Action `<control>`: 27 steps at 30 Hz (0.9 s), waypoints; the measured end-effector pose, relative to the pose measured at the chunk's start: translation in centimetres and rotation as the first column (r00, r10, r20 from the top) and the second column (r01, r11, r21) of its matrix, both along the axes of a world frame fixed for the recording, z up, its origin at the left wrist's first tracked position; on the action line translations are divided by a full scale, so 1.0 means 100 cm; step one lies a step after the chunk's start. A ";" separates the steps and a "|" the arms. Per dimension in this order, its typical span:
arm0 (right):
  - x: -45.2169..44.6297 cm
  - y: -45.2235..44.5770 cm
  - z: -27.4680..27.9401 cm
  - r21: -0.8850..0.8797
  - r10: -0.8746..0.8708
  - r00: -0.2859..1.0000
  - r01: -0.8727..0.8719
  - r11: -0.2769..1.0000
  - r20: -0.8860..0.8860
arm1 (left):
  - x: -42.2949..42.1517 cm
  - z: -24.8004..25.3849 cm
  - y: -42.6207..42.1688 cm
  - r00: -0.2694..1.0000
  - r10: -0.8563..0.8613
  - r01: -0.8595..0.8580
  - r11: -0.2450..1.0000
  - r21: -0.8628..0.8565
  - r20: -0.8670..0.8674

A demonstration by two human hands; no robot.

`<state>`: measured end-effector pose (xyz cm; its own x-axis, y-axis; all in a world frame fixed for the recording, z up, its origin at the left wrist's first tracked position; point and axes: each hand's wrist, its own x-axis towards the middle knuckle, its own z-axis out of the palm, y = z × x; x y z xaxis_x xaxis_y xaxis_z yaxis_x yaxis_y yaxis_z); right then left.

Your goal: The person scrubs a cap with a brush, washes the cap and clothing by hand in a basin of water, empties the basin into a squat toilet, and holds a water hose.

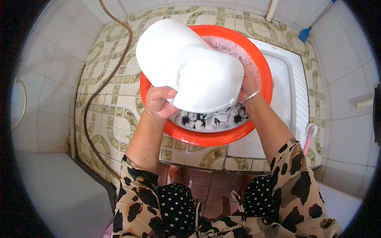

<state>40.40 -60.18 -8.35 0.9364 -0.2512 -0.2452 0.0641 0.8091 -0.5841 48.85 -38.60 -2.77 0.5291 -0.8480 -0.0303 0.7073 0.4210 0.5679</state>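
A white baseball cap point(210, 75) with small stitched lettering is held above a red basin point(180, 135). My left hand point(160, 102) grips its near left edge, thumb on top and fingers underneath. On the other side my right hand point(249, 84) holds the cap's right edge, its fingers partly hidden behind the fabric. The cap's brim points to the upper left. Foamy water point(232, 47) shows inside the basin behind the cap. Below the cap, a cloth with a black flower pattern point(214, 121) lies in the basin.
The basin overlaps a white squat toilet point(281, 79) on a patterned tile floor. A brown hose point(101, 85) runs down the left. A pink-handled brush point(310, 133) stands at the right, and a blue brush point(304, 35) leans near the back right wall.
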 end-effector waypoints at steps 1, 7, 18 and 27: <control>-0.001 -0.001 0.000 0.020 0.012 1.000 -0.013 1.000 0.009 | 0.001 -0.002 0.000 1.000 0.002 -0.002 1.000 0.001 -0.001; -0.003 -0.005 -0.007 -0.282 0.154 0.986 -0.129 0.951 0.067 | 0.006 -0.005 0.005 0.998 0.056 -0.057 0.997 -0.059 -0.022; -0.012 -0.008 0.025 0.018 0.305 0.874 -0.336 0.942 0.379 | 0.031 -0.034 0.031 0.992 0.118 -0.117 0.993 0.012 -0.047; -0.007 -0.013 0.008 -0.040 0.351 0.905 -0.352 0.935 0.239 | 0.041 -0.049 0.037 0.997 0.052 -0.058 0.992 -0.111 -0.050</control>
<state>39.68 -61.53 -7.60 0.9944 0.1056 -0.0046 -0.0884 0.8072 -0.5837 52.94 -34.89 -7.67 0.5752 -0.8172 0.0371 0.7061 0.5189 0.4817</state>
